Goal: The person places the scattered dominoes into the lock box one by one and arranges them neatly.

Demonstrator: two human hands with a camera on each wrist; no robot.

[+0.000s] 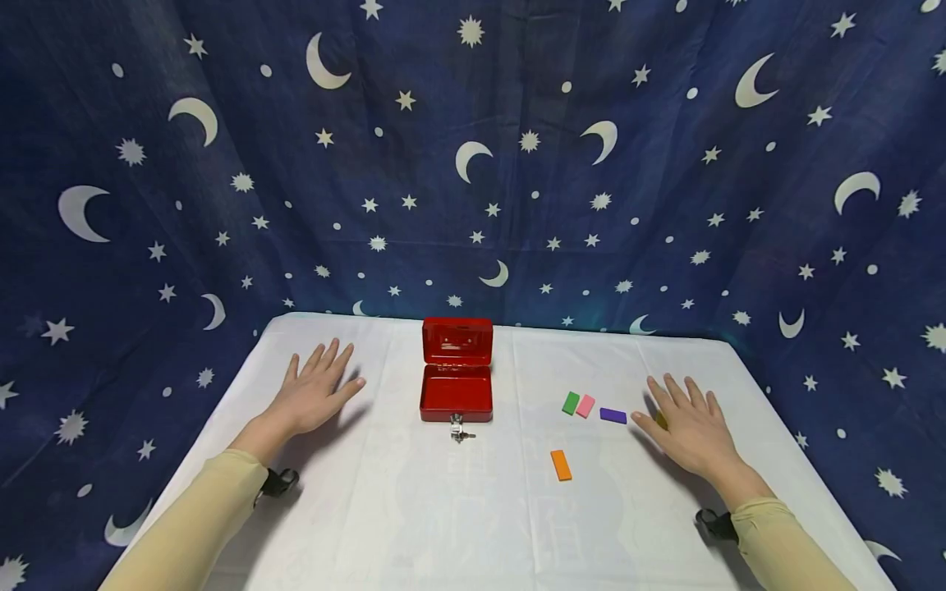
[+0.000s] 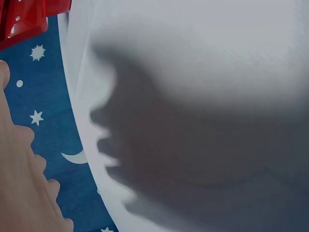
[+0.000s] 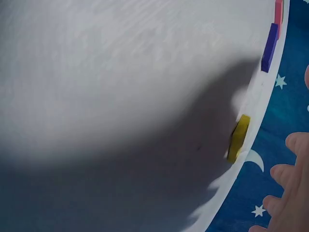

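Observation:
My left hand point(image 1: 314, 394) hovers over the left part of the table with its fingers spread, holding nothing. On the right, my right hand point(image 1: 691, 431) is also held above the cloth, fingers straight and apart. Beneath it lies a yellow block point(image 3: 238, 139), mostly hidden by the hand in the head view. A purple block point(image 1: 613, 415) lies just left of the right thumb. Further left are a pink block point(image 1: 585, 406), a green block point(image 1: 571, 403) and, nearer the front, an orange block point(image 1: 561, 465). Between the hands stands a red metal box point(image 1: 456, 394), its lid raised.
A lock with small keys point(image 1: 460, 431) hangs at the box's front. White cloth covers the table point(image 1: 443, 525). Behind and beside it hangs a dark blue curtain point(image 1: 414, 164) with moons and stars. Each wrist wears a black camera strap.

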